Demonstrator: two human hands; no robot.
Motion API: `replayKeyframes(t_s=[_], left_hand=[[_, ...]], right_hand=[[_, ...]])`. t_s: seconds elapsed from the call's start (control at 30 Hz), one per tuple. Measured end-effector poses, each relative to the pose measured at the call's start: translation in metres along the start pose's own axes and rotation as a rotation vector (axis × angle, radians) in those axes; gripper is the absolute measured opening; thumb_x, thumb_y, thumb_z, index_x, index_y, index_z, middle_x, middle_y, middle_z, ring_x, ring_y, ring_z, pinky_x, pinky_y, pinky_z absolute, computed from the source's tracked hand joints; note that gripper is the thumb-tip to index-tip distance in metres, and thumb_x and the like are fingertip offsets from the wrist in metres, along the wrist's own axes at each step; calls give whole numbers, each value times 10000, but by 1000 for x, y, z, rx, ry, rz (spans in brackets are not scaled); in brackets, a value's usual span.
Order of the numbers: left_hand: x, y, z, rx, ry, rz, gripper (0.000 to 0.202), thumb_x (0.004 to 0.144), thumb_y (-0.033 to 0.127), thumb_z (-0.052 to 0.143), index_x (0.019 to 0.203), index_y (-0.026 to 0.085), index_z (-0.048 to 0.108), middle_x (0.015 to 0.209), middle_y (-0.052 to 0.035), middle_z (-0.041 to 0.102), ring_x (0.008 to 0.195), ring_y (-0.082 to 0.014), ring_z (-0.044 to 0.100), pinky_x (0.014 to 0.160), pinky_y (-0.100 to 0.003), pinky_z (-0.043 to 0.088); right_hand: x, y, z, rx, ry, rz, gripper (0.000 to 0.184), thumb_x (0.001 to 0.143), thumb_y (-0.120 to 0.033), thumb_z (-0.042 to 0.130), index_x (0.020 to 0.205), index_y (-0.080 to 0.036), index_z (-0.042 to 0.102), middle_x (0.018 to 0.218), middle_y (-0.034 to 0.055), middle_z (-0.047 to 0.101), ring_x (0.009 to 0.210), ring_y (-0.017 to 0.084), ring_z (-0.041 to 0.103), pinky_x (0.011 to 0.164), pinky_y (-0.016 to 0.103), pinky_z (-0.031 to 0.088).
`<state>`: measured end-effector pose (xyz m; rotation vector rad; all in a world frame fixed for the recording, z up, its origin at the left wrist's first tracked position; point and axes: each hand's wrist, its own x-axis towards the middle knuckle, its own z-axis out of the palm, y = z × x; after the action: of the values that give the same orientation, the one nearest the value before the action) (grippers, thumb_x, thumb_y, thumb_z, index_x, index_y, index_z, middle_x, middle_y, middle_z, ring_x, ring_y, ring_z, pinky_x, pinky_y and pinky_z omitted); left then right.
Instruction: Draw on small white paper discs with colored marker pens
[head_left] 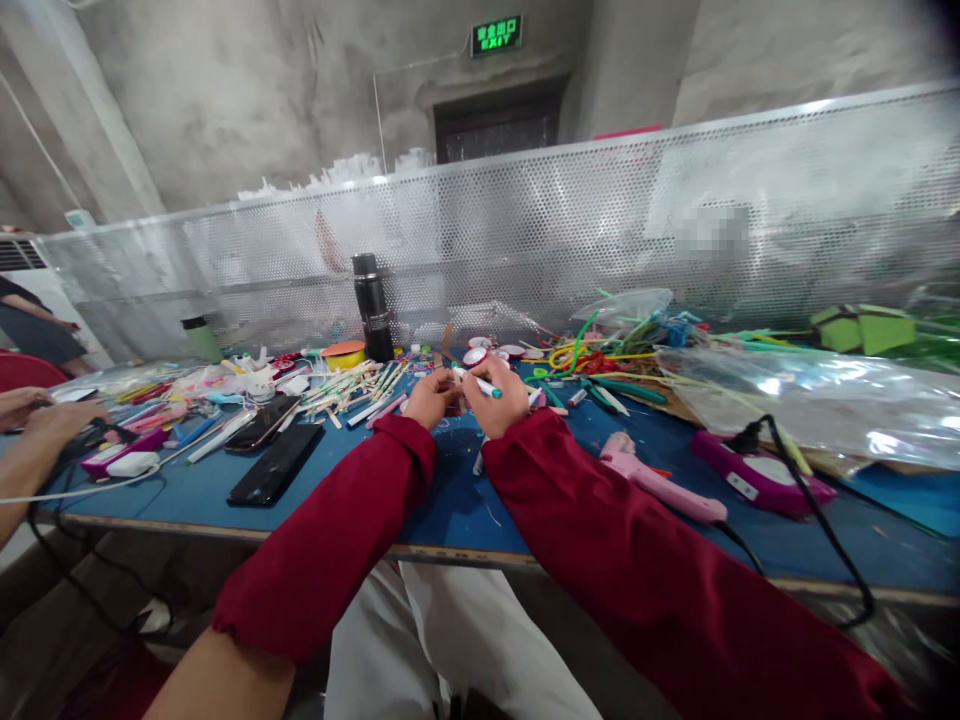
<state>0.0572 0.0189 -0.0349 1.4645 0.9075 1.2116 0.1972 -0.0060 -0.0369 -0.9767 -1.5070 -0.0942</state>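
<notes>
Work seemingly unfinished: right hand (501, 396) closed round a marker (484, 385), left hand (429, 398) curled near its tip, grip unclear; loose sticks (346, 386) lie on the bench (451, 508).

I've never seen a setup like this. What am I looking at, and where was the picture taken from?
There is no machine here, only a person's bare hands. The single picture comes from a camera worn on the head, looking forward and down past red sleeves. The right hand holds a white pen with a green end; the left hand is close beside it, but its exact grip is unclear. On the blue table are a black bottle, a black phone and a pink corded tool, among many small craft pieces.
</notes>
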Motion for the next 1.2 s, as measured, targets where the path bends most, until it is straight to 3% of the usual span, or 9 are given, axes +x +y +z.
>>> replayKeyframes(t_s=[0.23, 0.5, 0.73, 0.97, 1.2], left_hand=[[-1, 3, 1, -11, 17, -15, 265, 784, 195, 784, 1031, 167, 690, 741, -14, 700, 647, -153, 672, 597, -249, 537], [-2, 3, 1, -7, -11, -4, 284, 748, 254, 839, 965, 164, 681, 740, -10, 692, 622, -138, 648, 595, -247, 525], [-3, 6, 2, -11, -10, -30, 250, 778, 164, 770, 1019, 158, 701, 729, -10, 696, 633, -147, 654, 604, -252, 533], [-2, 5, 4, -17, -10, -32, 284, 761, 219, 832, 1009, 153, 710, 700, 0, 676, 597, -131, 637, 607, -252, 535], [-2, 6, 6, -33, -10, -41, 239, 789, 133, 757, 1023, 146, 708, 676, 3, 670, 590, -131, 642, 595, -244, 534]], right_hand=[[2, 2, -1, -22, 46, 15, 163, 883, -366, 602, 777, -244, 588, 719, 31, 706, 681, 199, 645, 646, 317, 437], [0, 0, 0, 5, 5, 18, 193, 891, -398, 604, 768, -251, 592, 715, 26, 703, 686, 195, 649, 643, 311, 451], [2, 0, -1, -11, 33, 15, 219, 895, -425, 600, 765, -249, 595, 709, 33, 705, 689, 203, 645, 655, 320, 446], [3, 6, 1, -25, 58, 8, 202, 867, -422, 629, 783, -239, 625, 745, 48, 722, 697, 212, 642, 637, 324, 439], [4, 9, 0, 0, 34, -8, 201, 868, -415, 622, 771, -240, 605, 714, 41, 715, 651, 201, 632, 610, 325, 420]])
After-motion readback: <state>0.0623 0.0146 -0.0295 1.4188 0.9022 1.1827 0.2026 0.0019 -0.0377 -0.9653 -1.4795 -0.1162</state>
